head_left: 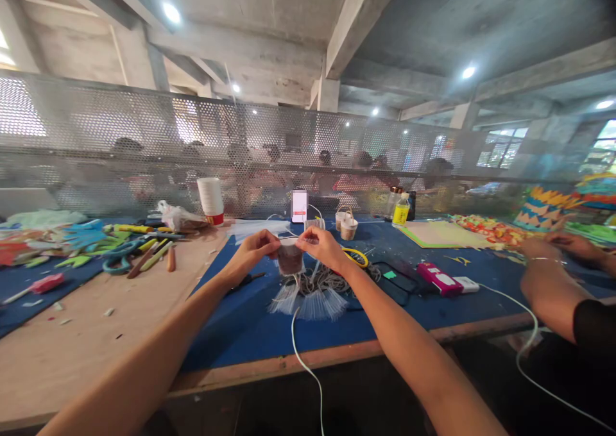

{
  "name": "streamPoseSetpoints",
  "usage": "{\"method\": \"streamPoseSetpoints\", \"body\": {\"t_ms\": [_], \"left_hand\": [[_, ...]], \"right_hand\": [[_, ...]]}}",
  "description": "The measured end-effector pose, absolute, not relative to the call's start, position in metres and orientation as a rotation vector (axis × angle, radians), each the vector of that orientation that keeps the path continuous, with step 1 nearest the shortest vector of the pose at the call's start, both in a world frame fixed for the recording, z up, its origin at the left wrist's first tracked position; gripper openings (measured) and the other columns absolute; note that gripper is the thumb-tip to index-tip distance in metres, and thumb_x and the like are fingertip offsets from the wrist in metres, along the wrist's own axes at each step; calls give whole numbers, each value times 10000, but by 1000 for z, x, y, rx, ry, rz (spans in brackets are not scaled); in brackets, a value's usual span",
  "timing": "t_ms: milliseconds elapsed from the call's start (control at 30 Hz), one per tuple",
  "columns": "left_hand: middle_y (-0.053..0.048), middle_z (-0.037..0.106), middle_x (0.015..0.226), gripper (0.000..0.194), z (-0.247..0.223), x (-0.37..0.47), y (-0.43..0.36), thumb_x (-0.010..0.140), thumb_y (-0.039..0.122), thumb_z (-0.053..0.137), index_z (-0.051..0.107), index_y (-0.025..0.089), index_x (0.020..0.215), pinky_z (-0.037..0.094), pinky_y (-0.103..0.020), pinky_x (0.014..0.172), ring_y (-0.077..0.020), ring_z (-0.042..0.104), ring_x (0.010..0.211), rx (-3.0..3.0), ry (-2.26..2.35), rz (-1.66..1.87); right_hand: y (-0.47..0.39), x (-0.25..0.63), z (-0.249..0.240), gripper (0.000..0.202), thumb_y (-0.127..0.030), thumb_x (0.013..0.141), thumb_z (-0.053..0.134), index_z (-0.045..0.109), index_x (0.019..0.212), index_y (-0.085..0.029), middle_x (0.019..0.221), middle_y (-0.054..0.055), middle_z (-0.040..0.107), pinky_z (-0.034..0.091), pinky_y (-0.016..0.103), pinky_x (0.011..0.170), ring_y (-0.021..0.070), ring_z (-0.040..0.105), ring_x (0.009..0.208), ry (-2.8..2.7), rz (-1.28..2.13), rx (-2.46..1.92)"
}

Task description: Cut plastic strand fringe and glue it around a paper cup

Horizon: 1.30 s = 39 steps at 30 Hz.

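Observation:
A small cup, its side brownish-grey, is held up between my two hands above the blue mat. The fingers of my left hand pinch its rim on the left. My right hand pinches the rim on the right. Under the cup lies a tangle of grey-brown cord, along with fanned bundles of clear thin strips. A yellow-handled tool, perhaps scissors, sits beside my right wrist. Behind my hands, a phone stands upright. Small cups with handles are to its right.
At left are a teal-handled tool, a stack of paper cups and paper scraps. To the right stand a yellow-labelled bottle, a magenta power bank and paper sheets. Another person's hands work far right. A white cable hangs in front.

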<state>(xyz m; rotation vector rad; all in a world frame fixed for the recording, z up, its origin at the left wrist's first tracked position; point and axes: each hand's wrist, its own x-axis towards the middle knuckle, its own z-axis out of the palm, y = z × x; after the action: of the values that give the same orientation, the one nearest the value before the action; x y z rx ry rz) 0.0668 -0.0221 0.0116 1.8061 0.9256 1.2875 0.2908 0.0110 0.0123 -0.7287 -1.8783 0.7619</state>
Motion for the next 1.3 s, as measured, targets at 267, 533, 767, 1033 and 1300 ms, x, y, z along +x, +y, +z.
{"method": "streamPoseSetpoints", "body": {"t_ms": [267, 533, 767, 1033, 1300], "left_hand": [[18, 626, 714, 256, 13, 66, -24, 839, 387, 702, 569, 180, 764, 437, -281, 688, -134, 563, 671, 1746, 888, 1278], [19, 633, 705, 269, 10, 59, -16, 822, 401, 727, 589, 174, 784, 426, -277, 687, -130, 557, 664, 1712, 907, 1298], [6, 650, 709, 293, 12, 58, -16, 802, 433, 734, 604, 171, 792, 428, -280, 682, -142, 573, 673, 1744, 967, 1304], [7, 640, 649, 310, 20, 63, -23, 762, 448, 749, 598, 177, 758, 430, -282, 643, -147, 564, 629, 1729, 994, 1277], [20, 611, 640, 305, 22, 64, -28, 775, 433, 749, 581, 179, 767, 426, -276, 652, -136, 543, 633, 1674, 948, 1259]], "right_hand": [[14, 294, 12, 309, -486, 860, 684, 659, 860, -178, 704, 20, 698, 505, 322, 796, 185, 675, 744, -1915, 873, -695], [23, 292, 7, 433, -583, 729, 771, 627, 770, -176, 950, 56, 724, 493, 273, 640, 121, 627, 576, -1712, 965, -700], [22, 294, 8, 408, -556, 716, 788, 618, 748, -186, 592, -34, 579, 414, 244, 516, 121, 539, 493, -1758, 905, -763], [18, 293, 9, 376, -543, 760, 749, 608, 768, -195, 893, 30, 714, 437, 241, 510, 94, 538, 508, -1734, 807, -758], [16, 290, 10, 395, -528, 730, 783, 578, 779, -194, 894, 39, 728, 491, 269, 582, 127, 626, 559, -1738, 923, -652]]}}
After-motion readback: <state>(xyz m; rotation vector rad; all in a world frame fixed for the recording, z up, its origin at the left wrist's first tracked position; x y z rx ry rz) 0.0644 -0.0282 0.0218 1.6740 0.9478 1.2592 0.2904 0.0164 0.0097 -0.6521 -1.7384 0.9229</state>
